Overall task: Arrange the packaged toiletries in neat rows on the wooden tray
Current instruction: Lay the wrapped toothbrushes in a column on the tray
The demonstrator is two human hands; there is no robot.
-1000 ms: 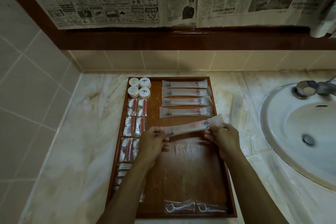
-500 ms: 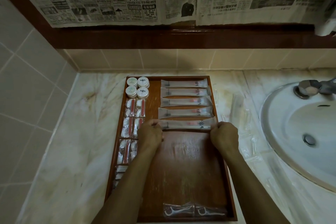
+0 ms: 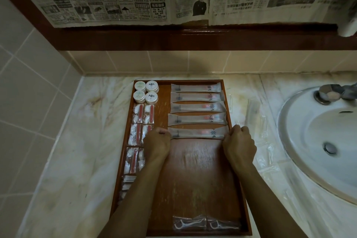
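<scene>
On the marble counter (image 3: 63, 160) sits the wooden tray (image 3: 195, 179), and both hands work at a long frosted packet (image 3: 197, 132) lying flat across it. The left hand (image 3: 157, 143) has its grip closed on the packet's left end, fingers curled over the edge. The right hand (image 3: 239, 144) holds the packet's right end in the same way, knuckles up and fingers curled under, hard against the tray's right rim.

Left of the left-hand grip, a column of small clear packets with red strips and white pieces (image 3: 139, 131) runs along the tray's left side, partly hidden by the wrist. Beyond that grip, in the far left corner, four round white containers (image 3: 146, 92) stand in a two-by-two block. Between the two grips and just beyond the held packet, four more long frosted packets (image 3: 197, 105) lie in parallel rows, one behind another, each crosswise on the tray. On the near side of the grips the tray floor is bare wood, with clear packets of floss picks (image 3: 204, 223) at the near edge. Right of the right-hand grip, clear wrappers (image 3: 253, 114) lie on the counter, and past them come the white sink (image 3: 316, 141) and its metal tap (image 3: 332, 94).
</scene>
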